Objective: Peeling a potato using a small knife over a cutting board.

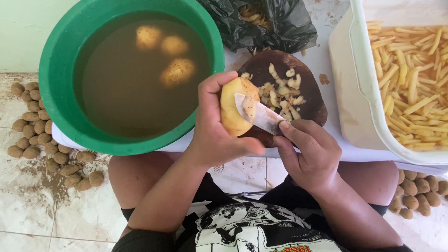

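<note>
My left hand (215,135) grips a partly peeled yellow potato (232,112) above the near edge of a dark wooden cutting board (308,88). My right hand (311,154) holds a knife (261,115) whose blade lies against the potato, with a strip of peel on it. Potato scraps (282,91) lie scattered on the board.
A green basin (60,60) of murky water holds three peeled potatoes (177,71). A white tub (368,93) of cut potato sticks (413,79) stands at the right. A black plastic bag (275,23) with peels lies behind the board. Unpeeled potatoes (32,126) litter the tiled floor on both sides.
</note>
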